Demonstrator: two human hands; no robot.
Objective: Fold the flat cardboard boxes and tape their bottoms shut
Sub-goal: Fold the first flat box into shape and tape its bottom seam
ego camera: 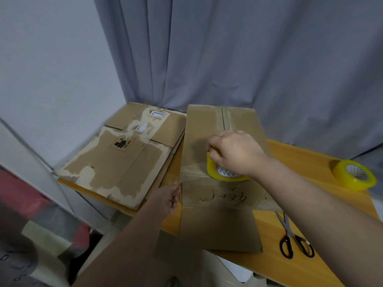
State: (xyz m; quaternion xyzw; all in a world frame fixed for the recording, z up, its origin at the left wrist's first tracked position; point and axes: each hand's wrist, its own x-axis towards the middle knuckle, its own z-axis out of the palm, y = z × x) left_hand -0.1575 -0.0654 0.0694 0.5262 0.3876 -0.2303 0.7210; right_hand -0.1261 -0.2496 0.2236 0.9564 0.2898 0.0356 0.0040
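A folded cardboard box [209, 129] stands on the orange table [310, 156], its closed bottom flaps facing up with a seam down the middle. My right hand [232, 151] grips a yellow tape roll [215, 172] on the box's near top edge. A clear strip of tape runs left from the roll along that edge. My left hand [169, 198] presses the strip's end against the box's left corner. The near side of the box [219, 224] bears handwritten marks.
A stack of flat cardboard boxes [124, 158] lies on the table's left end. A second yellow tape roll [355, 175] sits at the right. Black-handled scissors [292, 239] lie near the front edge. Grey curtains hang behind the table.
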